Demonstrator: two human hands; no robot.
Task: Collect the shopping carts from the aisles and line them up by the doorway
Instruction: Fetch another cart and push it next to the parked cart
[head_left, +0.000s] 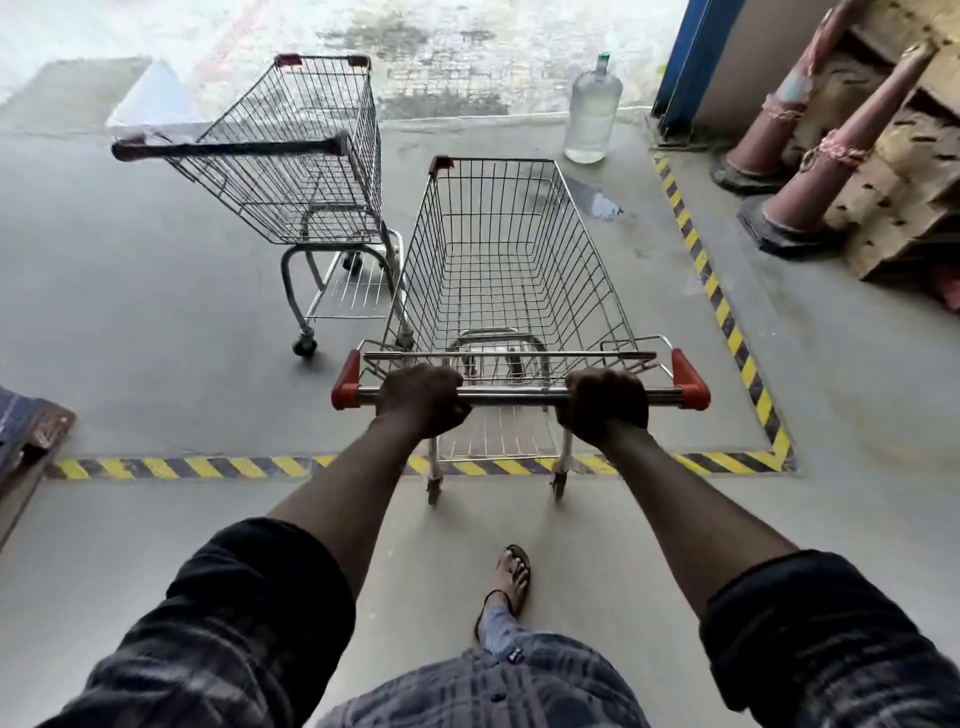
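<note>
Yellow-and-black striped floor tape (187, 467), red-capped cart handle (519, 397), plaid sleeves (249, 623)

near wire cart (511, 270) (red-capped handle) stands upright — second cart (291, 171) just beside, farther left.

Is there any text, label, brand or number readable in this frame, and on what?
No text can be read anywhere.
On the held cart and the parked cart: no lettering shows.
On the water bottle: no label visible.
On the clothing, a small dark tag: too small to read.
On the floor tape: stripes only.
</note>
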